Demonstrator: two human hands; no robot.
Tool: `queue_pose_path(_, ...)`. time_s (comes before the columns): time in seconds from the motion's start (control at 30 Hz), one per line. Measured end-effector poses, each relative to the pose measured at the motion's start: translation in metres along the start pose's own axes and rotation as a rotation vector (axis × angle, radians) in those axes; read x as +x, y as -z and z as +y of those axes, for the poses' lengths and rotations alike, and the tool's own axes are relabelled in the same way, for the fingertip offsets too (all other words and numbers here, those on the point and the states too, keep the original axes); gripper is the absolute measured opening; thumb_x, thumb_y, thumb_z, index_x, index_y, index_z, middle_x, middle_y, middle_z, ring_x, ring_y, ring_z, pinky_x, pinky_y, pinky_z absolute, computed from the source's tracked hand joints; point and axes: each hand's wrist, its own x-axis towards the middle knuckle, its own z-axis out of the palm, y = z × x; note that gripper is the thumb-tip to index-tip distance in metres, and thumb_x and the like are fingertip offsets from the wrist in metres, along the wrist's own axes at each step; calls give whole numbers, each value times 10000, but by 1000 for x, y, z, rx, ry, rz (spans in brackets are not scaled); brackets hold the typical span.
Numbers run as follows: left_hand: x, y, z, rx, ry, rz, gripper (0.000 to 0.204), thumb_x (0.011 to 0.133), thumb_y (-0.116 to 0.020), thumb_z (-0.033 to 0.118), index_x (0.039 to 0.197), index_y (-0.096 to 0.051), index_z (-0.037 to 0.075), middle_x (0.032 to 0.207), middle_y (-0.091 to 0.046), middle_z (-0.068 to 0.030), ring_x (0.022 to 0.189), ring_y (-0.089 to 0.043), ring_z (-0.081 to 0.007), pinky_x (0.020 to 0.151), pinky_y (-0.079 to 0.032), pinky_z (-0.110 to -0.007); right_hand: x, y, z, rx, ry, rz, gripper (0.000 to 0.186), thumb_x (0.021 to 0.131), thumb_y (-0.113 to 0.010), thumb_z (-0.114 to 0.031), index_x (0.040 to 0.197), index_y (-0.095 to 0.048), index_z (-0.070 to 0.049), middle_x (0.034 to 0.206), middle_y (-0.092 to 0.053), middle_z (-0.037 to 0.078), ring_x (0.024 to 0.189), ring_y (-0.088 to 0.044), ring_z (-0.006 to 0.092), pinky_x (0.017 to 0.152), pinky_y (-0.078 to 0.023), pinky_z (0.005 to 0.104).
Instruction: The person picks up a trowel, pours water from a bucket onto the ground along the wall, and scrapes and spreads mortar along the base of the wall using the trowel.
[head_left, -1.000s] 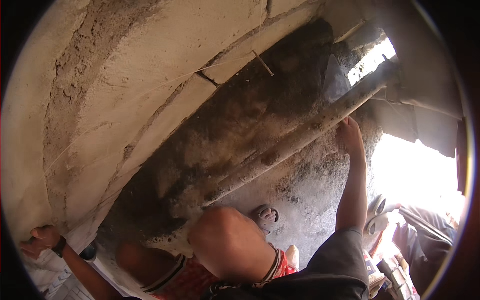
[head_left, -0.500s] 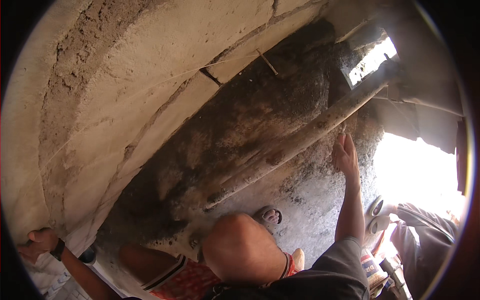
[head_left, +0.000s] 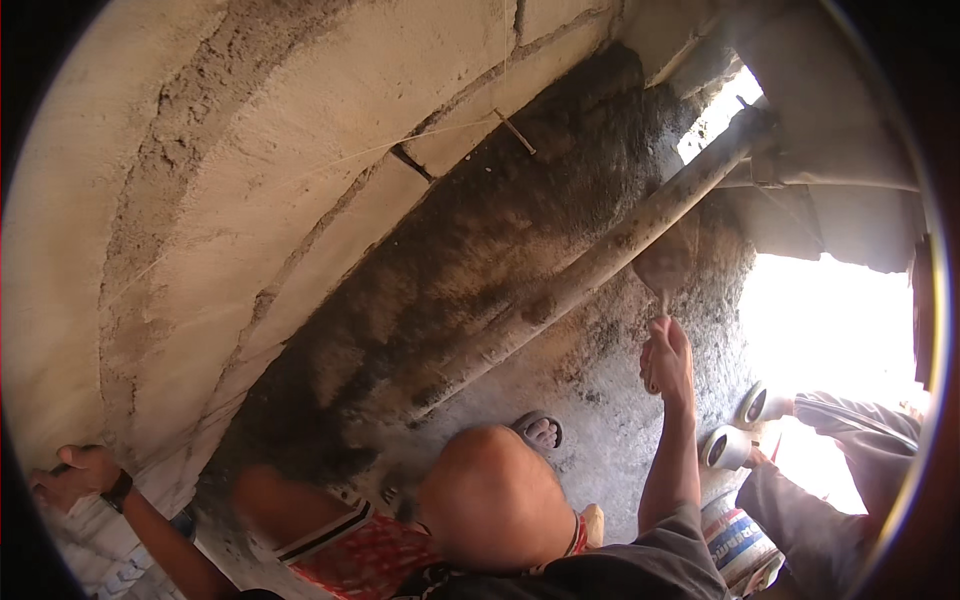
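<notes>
My right hand is closed around the handle of a trowel. The trowel's broad blade, slightly blurred, points away from me, just below a long, rough round pole that crosses the scene diagonally. Whether blade and pole touch, I cannot tell. At the far left, my left hand, with a dark band at the wrist, is held beside the pale block wall. Its fingers are partly spread and nothing shows in them. My bent bare knee and red patterned shorts fill the lower middle.
A nail with a thin string juts from the wall edge. Dark, stained ground lies around the pole. At right, another person's grey-trousered legs and sandals stand near a printed bucket. Bright openings show beyond.
My right hand has drawn back toward me, and the trowel blade now shows fully. My left hand's fingers have loosened. The other person's nearer foot has shifted left, and more of the bucket shows.
</notes>
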Motion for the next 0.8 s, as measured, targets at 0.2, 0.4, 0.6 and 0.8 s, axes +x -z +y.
queue_pose_path(0.2, 8, 8, 22, -251, 129, -38, 632, 894, -364, 481, 1202, -392, -70, 1153, -350, -257, 1104, -267, -389, 974, -227, -515, -90, -56, -42, 456, 265, 358, 134, 891, -405, -166, 964, -358, -65, 679, -513, 80, 541, -550, 160, 451, -475, 267)
queue_pose_path(0.4, 20, 12, 25, -247, 91, 49, 522, 900, -425, 400, 1196, -439, -29, 1173, -276, -167, 1093, -297, -317, 964, -266, -509, -5, -165, -97, 418, 197, 121, 234, 877, -459, -165, 987, -358, 15, 861, -552, 158, 725, -590, 237, 608, -479, 341)
queue_pose_path(0.6, 20, 14, 29, -331, 102, 41, 503, 909, -428, 349, 1213, -428, -52, 1220, -242, -160, 1178, -234, -317, 1025, -217, -483, 115, -206, -106, 167, -23, 377, 449, 832, -481, -217, 1116, -356, 108, 1110, -489, 294, 1046, -519, 355, 856, -416, 340)
queue_pose_path(0.8, 16, 13, 28, -343, 114, 0, 538, 910, -414, 360, 1234, -394, -69, 1280, -206, -171, 1242, -165, -313, 1028, -190, -483, 131, -219, -50, -513, 282, 385, 354, 746, -530, -166, 1003, -441, 60, 970, -530, 218, 831, -575, 306, 671, -462, 350)
